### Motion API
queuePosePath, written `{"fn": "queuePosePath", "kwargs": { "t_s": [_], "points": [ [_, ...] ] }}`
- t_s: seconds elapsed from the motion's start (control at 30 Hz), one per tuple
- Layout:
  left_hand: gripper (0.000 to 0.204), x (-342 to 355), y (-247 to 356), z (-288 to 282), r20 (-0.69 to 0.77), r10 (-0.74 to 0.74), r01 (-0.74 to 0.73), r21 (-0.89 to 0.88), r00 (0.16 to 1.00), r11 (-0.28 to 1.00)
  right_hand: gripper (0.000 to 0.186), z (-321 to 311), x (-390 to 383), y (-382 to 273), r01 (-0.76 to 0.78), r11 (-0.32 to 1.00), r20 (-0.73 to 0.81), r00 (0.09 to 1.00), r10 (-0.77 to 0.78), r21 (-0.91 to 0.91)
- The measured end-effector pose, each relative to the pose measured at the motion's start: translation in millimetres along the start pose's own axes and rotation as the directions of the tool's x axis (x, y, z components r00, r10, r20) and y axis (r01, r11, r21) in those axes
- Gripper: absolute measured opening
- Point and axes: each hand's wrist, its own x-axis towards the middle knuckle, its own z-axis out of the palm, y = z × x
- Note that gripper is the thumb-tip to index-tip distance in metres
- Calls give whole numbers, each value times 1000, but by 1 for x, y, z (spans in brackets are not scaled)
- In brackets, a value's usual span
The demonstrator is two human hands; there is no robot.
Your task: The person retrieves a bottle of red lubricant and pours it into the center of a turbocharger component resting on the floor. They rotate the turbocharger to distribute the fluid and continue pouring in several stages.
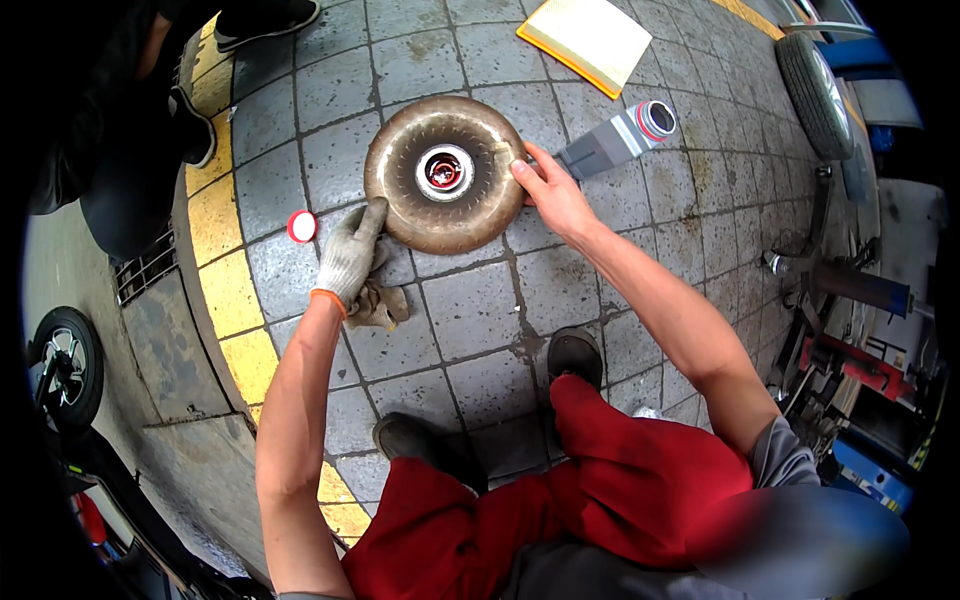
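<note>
A brown metal doughnut-shaped housing (445,220), with a silver hub and red fluid visible inside, is held level over the tiles. My left hand (348,255), in a grey knit glove with an orange cuff, grips its lower-left rim. My bare right hand (555,195) grips its right rim with the thumb on top. A grey bottle (610,145) with an open red-ringed mouth lies beyond my right hand. A red-and-white cap (302,226) lies left of the housing, and a crumpled brown glove or rag (382,308) lies below my left hand.
An orange-edged rectangular filter (585,45) lies at the top. A co-worker's legs and shoes (190,130) are at upper left. A yellow line (235,290) borders the tiles beside a floor grate (145,265). A tire (812,95) and jack equipment (845,290) line the right; a motorcycle wheel (65,365) is left.
</note>
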Motion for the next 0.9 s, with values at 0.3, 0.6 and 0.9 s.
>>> {"fn": "queuePosePath", "kwargs": {
  "t_s": [0.3,0.6,0.9],
  "points": [
    [97,-15,40,8,23,17,-21,195,1000,981,74,-14,8,13,41,963,-86,994,-66,-268],
    [104,-13,42,14,-23,-16,20,216,1000,976,77,-18,13,22,-37,991,-30,999,33,-130],
    [104,-13,43,16,-32,3,4,224,999,975,80,-18,12,20,-11,995,-12,1000,10,-99]
  ]
}}
